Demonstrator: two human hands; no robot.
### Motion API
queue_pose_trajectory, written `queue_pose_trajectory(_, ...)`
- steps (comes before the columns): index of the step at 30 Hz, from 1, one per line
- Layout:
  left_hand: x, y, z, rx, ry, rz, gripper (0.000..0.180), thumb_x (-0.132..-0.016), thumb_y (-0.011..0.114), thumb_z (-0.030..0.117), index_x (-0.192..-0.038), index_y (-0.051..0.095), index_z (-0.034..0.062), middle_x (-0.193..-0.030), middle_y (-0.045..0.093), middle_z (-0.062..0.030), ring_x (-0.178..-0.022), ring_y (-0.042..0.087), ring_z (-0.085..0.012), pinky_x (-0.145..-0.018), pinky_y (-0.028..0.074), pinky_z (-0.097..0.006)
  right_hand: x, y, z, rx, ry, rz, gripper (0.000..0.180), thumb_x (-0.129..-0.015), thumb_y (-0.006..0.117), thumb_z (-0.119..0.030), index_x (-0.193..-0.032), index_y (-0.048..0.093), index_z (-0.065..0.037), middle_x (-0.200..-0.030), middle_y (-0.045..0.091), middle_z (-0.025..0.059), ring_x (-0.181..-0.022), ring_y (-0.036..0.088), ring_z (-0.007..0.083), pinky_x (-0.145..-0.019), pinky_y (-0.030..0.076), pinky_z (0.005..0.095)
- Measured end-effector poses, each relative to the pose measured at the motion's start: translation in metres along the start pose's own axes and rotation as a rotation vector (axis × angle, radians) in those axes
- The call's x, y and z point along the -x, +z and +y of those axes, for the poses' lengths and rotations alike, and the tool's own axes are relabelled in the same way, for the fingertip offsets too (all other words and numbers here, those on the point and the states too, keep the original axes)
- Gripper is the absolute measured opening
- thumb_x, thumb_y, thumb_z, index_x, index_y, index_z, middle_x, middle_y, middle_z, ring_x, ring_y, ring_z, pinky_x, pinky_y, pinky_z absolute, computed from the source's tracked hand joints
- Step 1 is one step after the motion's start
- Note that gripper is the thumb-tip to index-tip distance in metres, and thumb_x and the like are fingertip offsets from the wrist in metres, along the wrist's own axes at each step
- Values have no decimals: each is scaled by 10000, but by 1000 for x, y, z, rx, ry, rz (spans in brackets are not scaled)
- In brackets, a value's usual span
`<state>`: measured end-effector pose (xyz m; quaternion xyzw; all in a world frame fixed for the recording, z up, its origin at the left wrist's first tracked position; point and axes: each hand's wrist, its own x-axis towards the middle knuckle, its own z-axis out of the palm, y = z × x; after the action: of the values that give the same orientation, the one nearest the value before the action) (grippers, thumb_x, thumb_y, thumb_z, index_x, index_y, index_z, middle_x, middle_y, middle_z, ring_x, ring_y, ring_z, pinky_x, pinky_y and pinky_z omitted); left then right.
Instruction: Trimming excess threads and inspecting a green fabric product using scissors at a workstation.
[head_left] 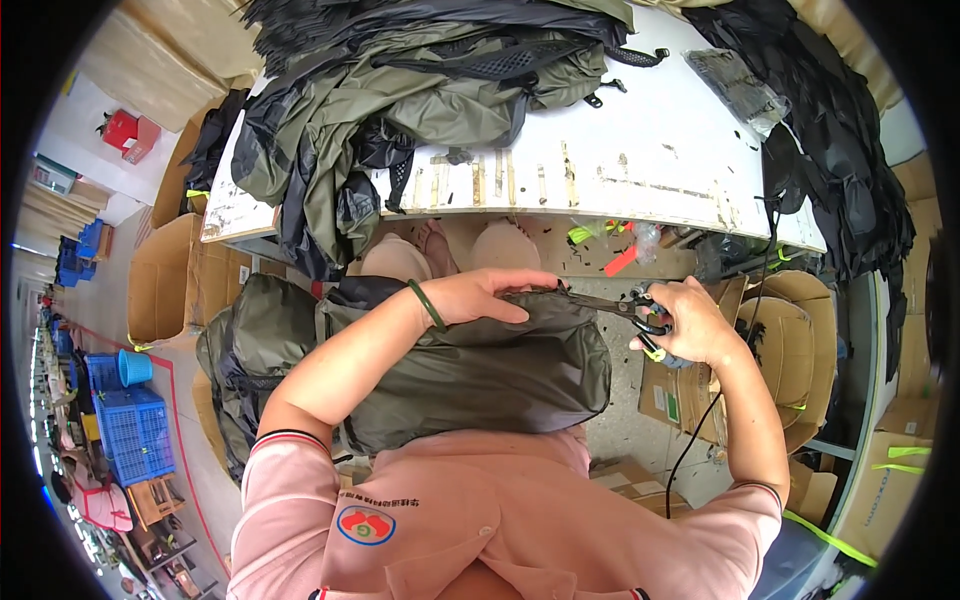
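Observation:
A large olive-green fabric bag (470, 375) lies across my lap. My left hand (475, 298), with a green bangle at its wrist, is closed on the bag's far edge, thumb against the fabric. My right hand (692, 320) grips a pair of scissors (615, 304) by the handles. Their blades point left at the bag's far right edge, close to my left fingertips. Whether the blade tips touch the fabric I cannot tell. Something yellow-green shows by the scissor handles, below my right fingers.
Ahead stands a white table (660, 150) with a heap of olive and black bags (440, 90). Black fabric (840, 150) hangs at the right. Cardboard boxes (165, 280) flank me, another carton (790, 350) at right. A black cord (712, 405) runs down there. Blue crates (133, 430) stand far left.

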<state>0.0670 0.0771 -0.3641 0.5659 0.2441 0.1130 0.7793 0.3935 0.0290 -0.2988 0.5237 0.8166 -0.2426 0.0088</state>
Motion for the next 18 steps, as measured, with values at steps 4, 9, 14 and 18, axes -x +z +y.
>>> queue_pose_trajectory(4, -1, -1, -4, -31, 12, -3, 639, -830, 637, -5, -1417, 400, 80, -1427, 430, -4, -1310, 356, -124, -1103, 246, -290, -8, 0, -10, 16, -44, 31, 480, -619, 825, -407, -859, 573, -76, -798, 633, 71, -823, 611, 261, -770, 376, 352)
queue_pose_trajectory(9, -1, 2, 2, -62, 3, -18, 624, -836, 641, 9, -1411, 408, 75, -1420, 439, -5, -1313, 350, -118, -1103, 245, -291, -13, 7, -6, 13, -121, 113, 473, -610, 833, -409, -801, 551, -81, -725, 587, 65, -747, 576, 268, -749, 369, 348)
queue_pose_trajectory(14, 1, 1, -2, -66, 1, -14, 584, -855, 641, 41, -1398, 425, 64, -1383, 465, -14, -1267, 381, -105, -1076, 276, -273, -15, 1, -11, 69, -78, 50, 470, -610, 835, -415, -764, 542, -82, -680, 585, 70, -729, 571, 266, -739, 374, 344)
queue_pose_trajectory(18, 0, -2, -9, -49, -25, -12, 558, -868, 639, 67, -1387, 436, 51, -1353, 484, -16, -1233, 405, -101, -1056, 295, -259, -15, 1, -11, 33, -84, 40, 463, -608, 835, -431, -735, 556, -84, -647, 591, 70, -700, 552, 274, -737, 380, 342)
